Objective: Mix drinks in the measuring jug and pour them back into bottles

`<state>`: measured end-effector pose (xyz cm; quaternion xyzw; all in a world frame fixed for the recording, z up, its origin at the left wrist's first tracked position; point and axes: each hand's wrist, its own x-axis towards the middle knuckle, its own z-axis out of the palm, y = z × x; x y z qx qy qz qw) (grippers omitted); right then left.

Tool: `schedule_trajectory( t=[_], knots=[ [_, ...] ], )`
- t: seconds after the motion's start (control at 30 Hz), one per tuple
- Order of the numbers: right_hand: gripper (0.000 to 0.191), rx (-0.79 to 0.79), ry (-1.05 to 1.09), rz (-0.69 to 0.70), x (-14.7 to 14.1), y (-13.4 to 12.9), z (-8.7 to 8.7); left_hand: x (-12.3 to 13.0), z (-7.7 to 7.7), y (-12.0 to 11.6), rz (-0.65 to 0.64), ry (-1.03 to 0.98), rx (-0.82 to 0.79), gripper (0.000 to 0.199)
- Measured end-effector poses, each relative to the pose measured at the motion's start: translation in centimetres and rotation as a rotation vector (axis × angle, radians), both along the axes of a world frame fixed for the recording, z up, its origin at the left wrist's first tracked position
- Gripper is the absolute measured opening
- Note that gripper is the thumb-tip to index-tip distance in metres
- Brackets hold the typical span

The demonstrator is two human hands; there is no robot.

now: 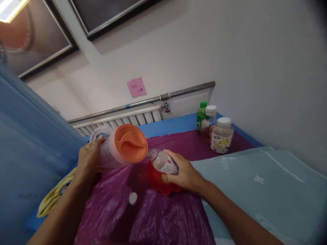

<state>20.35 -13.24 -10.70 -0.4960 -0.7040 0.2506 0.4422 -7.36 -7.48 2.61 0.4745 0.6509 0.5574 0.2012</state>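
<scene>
My left hand [89,154] is closed around the handle side of a clear plastic pitcher [106,154]. The pitcher is tilted to the right, its orange lid [131,144] facing me. My right hand [185,172] grips a clear plastic bottle [162,161] with a white label. The bottle leans left, and its uncapped mouth is close to the pitcher's lid edge; whether they touch I cannot tell. Beneath the bottle lies a red scalloped dish [166,187]. A white cap [133,198] rests on the purple plastic sheet [153,217] nearer to me.
At the back right stand a green bottle [201,117], a white-capped bottle [209,124] and a wide jar [222,136]. A pale green cloth [255,183] covers the right side. A yellow cloth [55,194] lies left, beside a blue curtain [33,136]. A radiator [133,119] and pipe [189,91] line the wall.
</scene>
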Motion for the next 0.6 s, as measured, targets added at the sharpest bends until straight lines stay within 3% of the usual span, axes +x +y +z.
schedule_trajectory(
  t=[0.13, 0.6],
  knots=[
    [0.081, 0.01, 0.002, 0.006, 0.0, 0.0, 0.0, 0.7, 0.7, -0.6, 0.045, 0.01, -0.101, 0.047],
    [0.081, -0.011, 0.0, -0.005, 0.0, -0.2, 0.1, 1.9, 1.8, -1.7, 0.077, -0.008, -0.121, 0.038]
  ],
)
